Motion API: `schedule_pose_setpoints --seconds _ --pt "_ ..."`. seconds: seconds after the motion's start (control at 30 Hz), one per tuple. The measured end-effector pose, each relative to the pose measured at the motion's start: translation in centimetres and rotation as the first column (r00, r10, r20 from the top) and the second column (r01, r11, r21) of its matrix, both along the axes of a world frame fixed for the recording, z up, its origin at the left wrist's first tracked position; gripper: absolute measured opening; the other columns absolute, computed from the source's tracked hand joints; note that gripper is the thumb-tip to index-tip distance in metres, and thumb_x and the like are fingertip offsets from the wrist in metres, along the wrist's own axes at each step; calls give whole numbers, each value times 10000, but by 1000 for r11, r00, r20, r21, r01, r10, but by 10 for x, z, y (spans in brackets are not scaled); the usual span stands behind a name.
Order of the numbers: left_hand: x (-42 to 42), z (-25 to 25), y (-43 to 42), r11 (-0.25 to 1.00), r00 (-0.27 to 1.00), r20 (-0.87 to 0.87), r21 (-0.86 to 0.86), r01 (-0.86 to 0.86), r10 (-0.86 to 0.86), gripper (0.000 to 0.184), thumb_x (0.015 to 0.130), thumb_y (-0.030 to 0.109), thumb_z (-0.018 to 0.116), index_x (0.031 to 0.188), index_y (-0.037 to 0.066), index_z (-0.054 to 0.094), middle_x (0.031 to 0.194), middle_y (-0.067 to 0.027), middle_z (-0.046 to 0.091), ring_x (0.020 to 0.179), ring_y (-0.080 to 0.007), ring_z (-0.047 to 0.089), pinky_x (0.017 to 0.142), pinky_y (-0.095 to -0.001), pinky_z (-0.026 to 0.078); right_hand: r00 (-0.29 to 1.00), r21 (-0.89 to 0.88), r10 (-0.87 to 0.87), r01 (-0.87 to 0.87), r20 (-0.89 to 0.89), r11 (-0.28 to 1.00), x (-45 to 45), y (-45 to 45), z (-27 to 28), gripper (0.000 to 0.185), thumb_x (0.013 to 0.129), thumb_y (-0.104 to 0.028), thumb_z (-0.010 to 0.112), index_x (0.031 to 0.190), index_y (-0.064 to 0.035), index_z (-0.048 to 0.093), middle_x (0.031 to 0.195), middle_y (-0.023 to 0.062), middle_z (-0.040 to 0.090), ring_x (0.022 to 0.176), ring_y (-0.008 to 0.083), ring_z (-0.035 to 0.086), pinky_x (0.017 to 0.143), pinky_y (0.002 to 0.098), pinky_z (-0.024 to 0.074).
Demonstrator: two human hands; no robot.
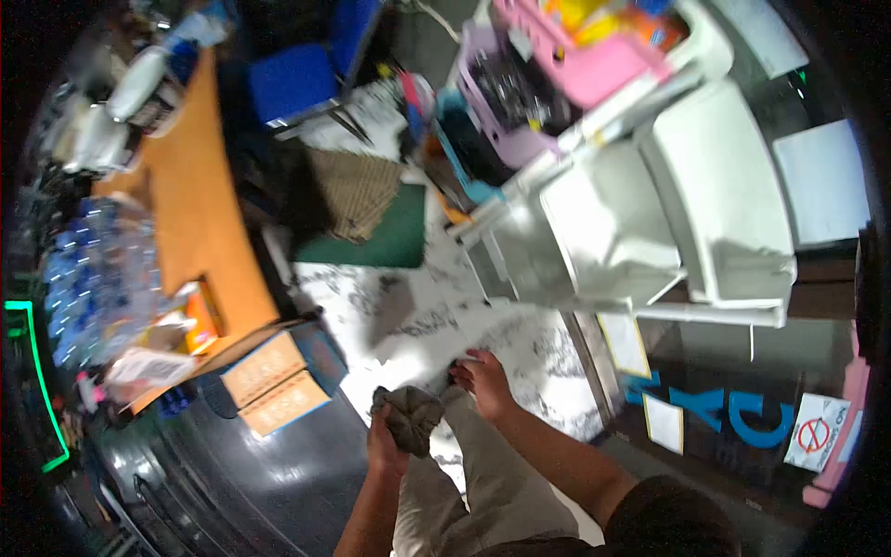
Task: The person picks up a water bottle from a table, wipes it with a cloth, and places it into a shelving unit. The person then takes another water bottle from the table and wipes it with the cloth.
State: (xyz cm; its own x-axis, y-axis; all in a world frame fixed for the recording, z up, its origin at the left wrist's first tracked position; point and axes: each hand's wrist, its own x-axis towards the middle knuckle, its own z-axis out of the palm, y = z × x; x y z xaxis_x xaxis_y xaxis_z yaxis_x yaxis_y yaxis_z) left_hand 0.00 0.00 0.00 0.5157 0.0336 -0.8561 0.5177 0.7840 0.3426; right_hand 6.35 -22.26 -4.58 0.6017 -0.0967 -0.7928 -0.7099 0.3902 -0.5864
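Note:
My left hand (388, 440) is closed around a crumpled grey-brown cloth (413, 420), held low in front of my body above my light trousers. Just to its right, my right hand (483, 382) is apart from the cloth, its fingers curled inward. Something small and dark shows at those fingertips, too blurred to name. Beneath both hands lies the white, dark-veined floor (408, 311).
An orange-topped table (200, 200) on the left carries packed bottles (102, 278) and a cardboard box (276, 382) stands at its near end. White bins (613, 223) on a rack fill the right, below pink and purple baskets. Ahead are a green mat (399, 232) and blue chair (295, 84).

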Motion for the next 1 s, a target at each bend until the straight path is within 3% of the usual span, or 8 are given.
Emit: schedule_pose_setpoints --seconds 0.07,0.1,0.23,0.3,0.43,0.7,0.8,1.0 --pt "-1 -16 -4 994 991 125 -97 53 -41 512 1061 380 542 1449 48 571 1353 -153 674 1281 -323 637 1132 -499 484 995 14 41 -42 87 999 4 -11 2 507 1010 -189 678 1474 -69 514 1187 129 697 1067 256 734 853 392 568" --pt "6 116 22 998 974 225 -61 18 -4 512 1061 380 542 1449 48 571 1353 -153 674 1281 -323 637 1132 -499 484 985 2 79 -80 156 997 17 12 150 464 1031 -185 645 1453 -59 497 1217 139 674 1098 271 723 917 404 568" --pt "22 211 39 999 908 417 -15 -45 47 483 1090 345 459 1401 6 609 1397 -165 678 1263 -327 667 1122 -470 511 824 -79 288 -287 489 955 41 12 236 417 1063 -195 585 1444 -61 481 1278 163 650 1160 295 703 1004 426 561" --pt "31 265 43 991 939 322 -93 -98 123 501 1076 360 479 1400 1 610 1384 -175 691 1274 -342 671 1125 -489 517 875 36 236 -276 423 960 55 15 285 402 1079 -195 550 1457 -78 480 1307 172 648 1170 304 703 1023 430 554" --pt "29 322 51 972 828 514 -182 -151 225 552 1055 373 509 1443 -14 575 1419 -200 673 1300 -371 659 1153 -489 505 769 24 328 -407 549 913 68 19 358 360 1104 -158 529 1450 -66 493 1297 164 658 1149 304 715 1016 431 557" --pt "17 326 66 923 762 554 -355 -149 336 567 1063 361 513 1485 -17 536 1466 -216 638 1329 -375 634 1194 -490 461 629 -11 464 -587 624 809 88 20 427 367 1108 -166 533 1445 -25 496 1262 169 676 1130 281 713 994 411 554" --pt "16 323 75 825 671 531 -519 -224 517 548 1075 332 484 1513 7 525 1528 -205 595 1415 -384 558 1240 -530 387 599 -24 503 -628 623 778 104 36 439 358 1108 -153 527 1439 -17 501 1239 171 685 1112 280 718 987 402 562" --pt "52 334 106 821 613 555 -466 -330 562 587 1081 381 438 1541 23 509 1538 -202 587 1417 -387 552 1240 -532 375 526 -70 565 -690 635 721 163 94 444 354 1104 -132 522 1435 -8 503 1200 172 687 1086 275 721 970 388 578"
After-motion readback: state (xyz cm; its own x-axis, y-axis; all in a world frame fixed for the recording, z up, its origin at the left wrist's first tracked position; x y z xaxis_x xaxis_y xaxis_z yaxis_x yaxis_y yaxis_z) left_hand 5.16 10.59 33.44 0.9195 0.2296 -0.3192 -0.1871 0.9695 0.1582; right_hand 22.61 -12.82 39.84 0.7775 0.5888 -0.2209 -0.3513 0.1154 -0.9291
